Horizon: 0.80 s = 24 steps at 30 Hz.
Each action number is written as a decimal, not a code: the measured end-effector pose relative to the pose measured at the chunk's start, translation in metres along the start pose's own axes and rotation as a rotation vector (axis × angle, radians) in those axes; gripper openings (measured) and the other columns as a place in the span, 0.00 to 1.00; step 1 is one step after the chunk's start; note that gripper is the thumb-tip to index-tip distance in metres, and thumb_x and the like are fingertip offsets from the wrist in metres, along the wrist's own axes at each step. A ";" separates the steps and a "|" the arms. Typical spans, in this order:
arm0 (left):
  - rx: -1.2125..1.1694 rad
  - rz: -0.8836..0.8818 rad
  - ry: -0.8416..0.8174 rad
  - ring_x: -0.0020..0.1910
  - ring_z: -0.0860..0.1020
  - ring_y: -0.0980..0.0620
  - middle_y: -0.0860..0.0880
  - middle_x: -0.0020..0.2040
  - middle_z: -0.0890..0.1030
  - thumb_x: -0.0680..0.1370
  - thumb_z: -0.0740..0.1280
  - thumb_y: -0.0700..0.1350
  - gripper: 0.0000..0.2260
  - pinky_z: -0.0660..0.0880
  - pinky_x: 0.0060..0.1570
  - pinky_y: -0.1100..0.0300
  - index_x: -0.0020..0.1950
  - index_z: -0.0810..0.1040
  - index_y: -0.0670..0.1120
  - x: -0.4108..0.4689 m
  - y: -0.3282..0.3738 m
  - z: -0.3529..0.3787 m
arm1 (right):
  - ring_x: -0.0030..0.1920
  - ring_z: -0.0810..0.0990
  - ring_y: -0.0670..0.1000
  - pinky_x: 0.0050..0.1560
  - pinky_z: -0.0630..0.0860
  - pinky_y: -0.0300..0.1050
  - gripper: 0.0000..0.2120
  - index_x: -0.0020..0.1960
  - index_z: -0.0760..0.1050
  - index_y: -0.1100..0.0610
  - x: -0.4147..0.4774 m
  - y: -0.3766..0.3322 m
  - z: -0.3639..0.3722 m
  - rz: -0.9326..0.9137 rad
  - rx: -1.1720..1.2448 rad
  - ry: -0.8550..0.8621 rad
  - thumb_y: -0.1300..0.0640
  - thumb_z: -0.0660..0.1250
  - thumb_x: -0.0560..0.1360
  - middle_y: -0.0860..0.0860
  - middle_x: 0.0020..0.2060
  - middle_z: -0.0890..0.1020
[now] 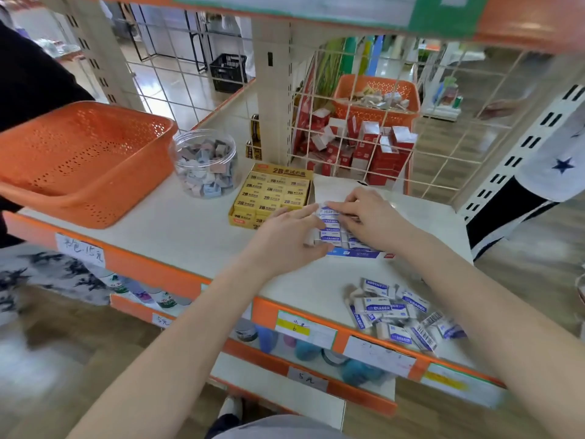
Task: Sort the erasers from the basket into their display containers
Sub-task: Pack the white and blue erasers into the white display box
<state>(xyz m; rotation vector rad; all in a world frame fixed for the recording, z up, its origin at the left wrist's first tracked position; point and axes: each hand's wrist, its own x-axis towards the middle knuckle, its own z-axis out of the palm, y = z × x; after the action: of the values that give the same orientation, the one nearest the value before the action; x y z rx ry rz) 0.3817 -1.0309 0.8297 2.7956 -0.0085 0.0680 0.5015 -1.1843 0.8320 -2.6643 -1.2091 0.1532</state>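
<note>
Pressing on the rows of erasers [330, 231] in the display box [357, 254], left hand [285, 237] and right hand [367, 210], fingers extended.

Two orange perforated plastic baskets: the near basket [95, 210] and the far basket [373, 114]. One clear round plastic jar [205, 163], its small erasers too many to count. One yellow cardboard display box [272, 172], with three columns of erasers. One blue-and-white cardboard display box [361, 254]. Roughly a dozen loose blue-and-white sleeved erasers [399, 315], overlapping, so the exact count is unclear. One black plastic crate [228, 72].
</note>
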 end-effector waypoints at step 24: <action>-0.130 0.263 -0.525 0.46 0.74 0.62 0.56 0.50 0.80 0.73 0.72 0.53 0.18 0.71 0.47 0.68 0.61 0.79 0.50 0.006 0.069 -0.003 | 0.45 0.79 0.48 0.49 0.74 0.39 0.09 0.52 0.82 0.51 -0.102 0.027 -0.019 0.178 0.562 0.194 0.60 0.65 0.77 0.37 0.41 0.80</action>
<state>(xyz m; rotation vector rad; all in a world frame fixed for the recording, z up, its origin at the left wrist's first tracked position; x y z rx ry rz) 0.3871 -1.0949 0.8567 2.5832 -0.4863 -0.5791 0.4573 -1.2816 0.8444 -2.2227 -0.7315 0.2188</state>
